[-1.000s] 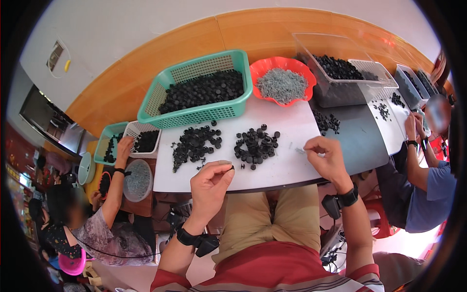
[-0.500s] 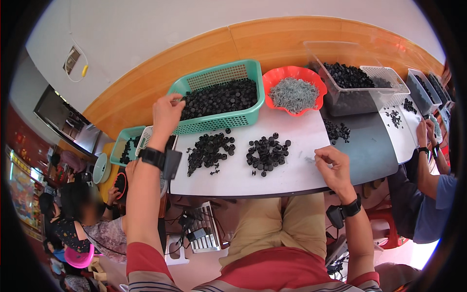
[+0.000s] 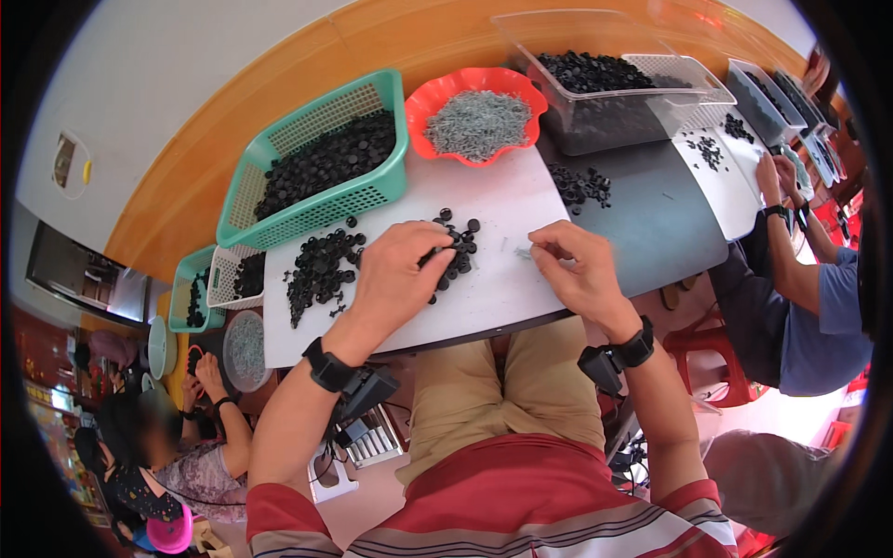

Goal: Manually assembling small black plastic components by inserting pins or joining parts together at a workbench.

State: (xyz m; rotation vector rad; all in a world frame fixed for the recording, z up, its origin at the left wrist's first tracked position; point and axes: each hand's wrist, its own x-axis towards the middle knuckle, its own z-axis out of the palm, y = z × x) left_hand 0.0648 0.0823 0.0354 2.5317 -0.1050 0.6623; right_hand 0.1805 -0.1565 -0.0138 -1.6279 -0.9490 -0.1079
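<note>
The left hand (image 3: 402, 272) rests curled on a pile of small black caps (image 3: 453, 253) on the white table (image 3: 502, 200); the right hand (image 3: 577, 270) pinches a tiny grey pin (image 3: 522, 251) (beside the pile)

Small white rectangular wall sign (image 3: 64, 160) at far left; yellow tag (image 3: 86, 171) just beside it

One head-worn fisheye view, looking steeply down from close above the white table (image 3: 502, 200), the person's lap at the bottom, edges curving.
</note>
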